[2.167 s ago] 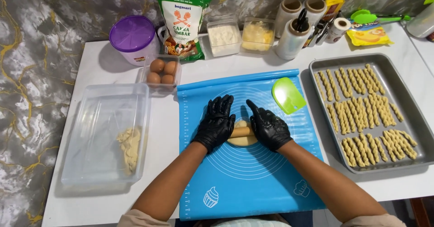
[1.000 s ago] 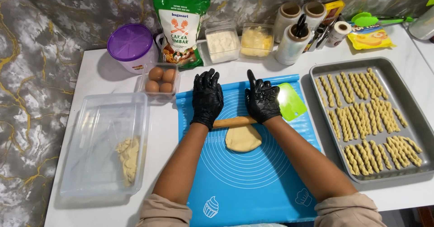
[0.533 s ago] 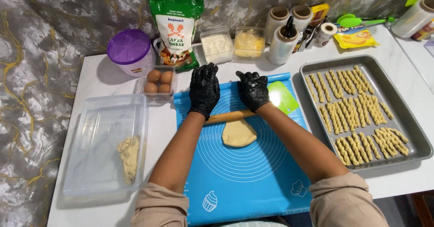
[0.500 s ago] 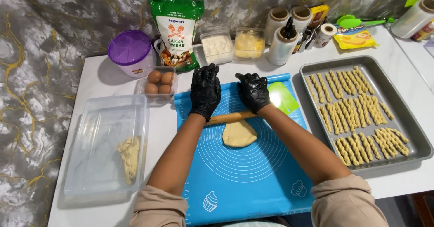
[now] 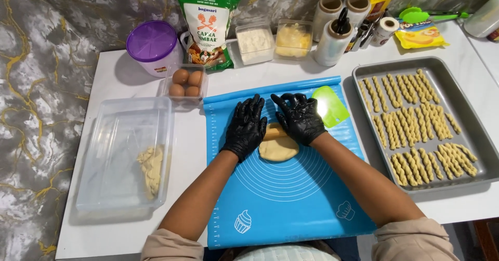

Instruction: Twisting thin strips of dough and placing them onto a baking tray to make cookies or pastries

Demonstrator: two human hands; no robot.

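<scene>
Pressing down flat, the left hand (image 5: 245, 128) and the right hand (image 5: 300, 118) both wear black gloves and lie side by side on a small wooden rolling pin (image 5: 274, 132). Each grip is wide open, with fingers spread and palms down, so neither hand closes around anything. Only a short bit of the pin shows between the two hands. The pin sits on the far edge of a round, flat piece of dough (image 5: 279, 148), which pokes out on the near side of the hands.

The dough lies on a blue baking mat (image 5: 291, 198) in the middle of the white tabletop (image 5: 119, 79). A green scraper (image 5: 331, 111) rests on the mat just right of the right hand. Farther right is a metal tray (image 5: 470, 131) full of twisted dough sticks (image 5: 416, 123). On the left stands a clear plastic box (image 5: 122, 146) with a lump of dough (image 5: 150, 167) inside. Beyond the mat sit a small tub of eggs (image 5: 186, 83), a purple-lidded jar (image 5: 153, 45) and a green flour bag (image 5: 208, 22).
</scene>
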